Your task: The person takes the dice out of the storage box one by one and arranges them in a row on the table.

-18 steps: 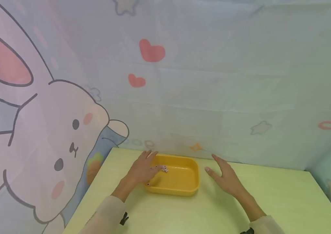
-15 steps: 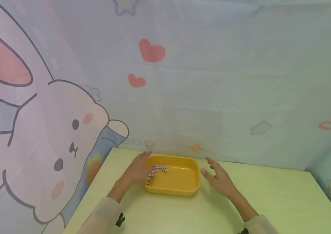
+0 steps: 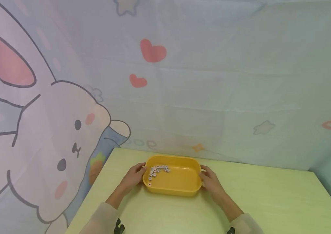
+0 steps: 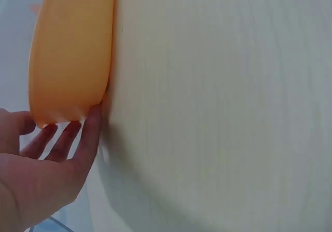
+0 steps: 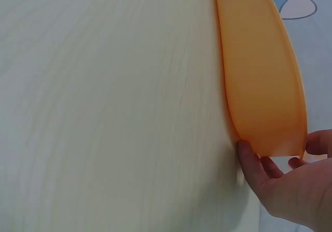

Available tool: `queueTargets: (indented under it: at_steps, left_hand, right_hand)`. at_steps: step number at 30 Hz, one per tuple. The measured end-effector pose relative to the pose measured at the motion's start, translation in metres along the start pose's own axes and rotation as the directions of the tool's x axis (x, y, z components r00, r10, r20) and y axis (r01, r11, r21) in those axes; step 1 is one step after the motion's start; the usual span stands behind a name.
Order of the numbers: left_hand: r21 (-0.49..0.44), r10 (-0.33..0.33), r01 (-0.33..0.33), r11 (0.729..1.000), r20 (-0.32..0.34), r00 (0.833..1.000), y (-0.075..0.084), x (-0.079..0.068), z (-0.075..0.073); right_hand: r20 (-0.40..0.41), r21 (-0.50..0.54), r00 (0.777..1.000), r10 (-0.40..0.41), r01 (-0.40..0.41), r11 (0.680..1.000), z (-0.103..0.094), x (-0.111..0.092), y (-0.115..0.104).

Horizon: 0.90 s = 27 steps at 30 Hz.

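A shallow yellow tray [image 3: 180,192] with rounded corners is near the back of the table. Several small white dice [image 3: 154,171] lie inside it, bunched along its left end and back left corner. My left hand [image 3: 133,178] holds the tray's left end, thumb at the rim and fingertips against the outer wall, as the left wrist view shows. At the opposite end my right hand [image 3: 212,182] grips the tray likewise, thumb at the rim and fingers low on the outside. Whether the tray's bottom touches the table, I cannot tell.
The pale yellow-green table [image 3: 270,195] extends to both sides and in front of the tray. Close behind it hangs a cloth backdrop [image 3: 212,97] printed with a rabbit, hearts and stars.
Both hands have come down from beside and over the tray onto its two ends and taken hold of it. The dice at the left, partly covered before, are now in plain sight.
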<state>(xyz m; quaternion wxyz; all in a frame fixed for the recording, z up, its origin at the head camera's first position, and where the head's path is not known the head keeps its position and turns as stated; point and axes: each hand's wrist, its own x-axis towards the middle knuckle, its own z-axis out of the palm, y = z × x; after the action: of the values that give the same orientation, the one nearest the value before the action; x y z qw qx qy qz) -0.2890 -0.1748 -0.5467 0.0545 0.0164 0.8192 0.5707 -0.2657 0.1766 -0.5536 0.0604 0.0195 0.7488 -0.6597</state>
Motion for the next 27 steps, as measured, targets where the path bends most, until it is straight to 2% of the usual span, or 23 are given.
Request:
queueTargets:
  at_steps: [6,11,13,15,16,17,18,20,21,23,25,26,27]
  left_hand:
    - [0.039,0.022,-0.019,0.999,-0.088,0.996,-0.012,-0.006,-0.01]
    - [0.002,0.007,-0.007,1.0,-0.079,0.997,-0.016,-0.015,-0.017]
    - [-0.031,-0.002,0.0,1.0,-0.065,0.998,-0.017,-0.016,-0.017]
    - [-0.06,-0.01,0.007,0.998,-0.051,0.999,-0.017,-0.017,-0.018]
    - [-0.074,-0.016,0.013,0.997,-0.041,0.999,-0.016,-0.017,-0.017]
    - [-0.083,-0.019,0.016,0.996,-0.033,0.999,-0.016,-0.016,-0.017]
    - [-0.094,-0.02,0.018,0.995,-0.027,0.999,-0.015,-0.016,-0.018]
    - [-0.105,-0.021,0.019,0.994,-0.017,1.0,-0.014,-0.014,-0.018]
    - [-0.102,-0.015,0.013,0.995,-0.014,1.0,-0.014,-0.013,-0.019]
    - [-0.106,-0.015,0.014,0.994,-0.013,1.0,-0.015,-0.011,-0.019]
    - [-0.1,-0.017,0.015,0.995,-0.017,1.0,-0.016,-0.01,-0.02]
    - [-0.098,-0.02,0.019,0.995,-0.018,1.0,-0.017,-0.01,-0.02]
    - [-0.094,-0.021,0.019,0.995,-0.02,1.0,-0.018,-0.01,-0.02]
  right_hand:
    - [-0.01,0.046,1.0,0.006,-0.005,0.999,0.015,-0.007,0.0]
    - [-0.009,0.042,1.0,-0.009,0.009,0.999,0.024,-0.018,0.003]
    - [-0.022,-0.003,0.999,-0.036,0.036,0.999,0.025,-0.02,0.004]
    - [-0.048,-0.122,0.992,-0.115,0.108,0.987,0.026,-0.02,0.005]
    - [-0.064,-0.194,0.984,-0.167,0.152,0.969,0.026,-0.019,0.004]
    - [-0.08,-0.28,0.969,-0.232,0.201,0.939,0.026,-0.019,0.004]
    - [-0.097,-0.365,0.946,-0.31,0.256,0.895,0.028,-0.018,0.002]
    - [-0.108,-0.508,0.88,-0.462,0.351,0.787,0.033,-0.014,-0.002]
    - [-0.099,-0.547,0.844,-0.527,0.396,0.737,0.037,-0.013,-0.004]
    - [-0.042,-0.566,0.788,-0.615,0.488,0.664,0.048,-0.011,-0.011]
    - [0.06,-0.523,0.764,-0.642,0.572,0.632,0.063,-0.01,-0.017]
    - [0.122,-0.484,0.761,-0.637,0.606,0.632,0.07,-0.009,-0.019]
    - [0.187,-0.437,0.764,-0.617,0.627,0.645,0.078,-0.009,-0.021]
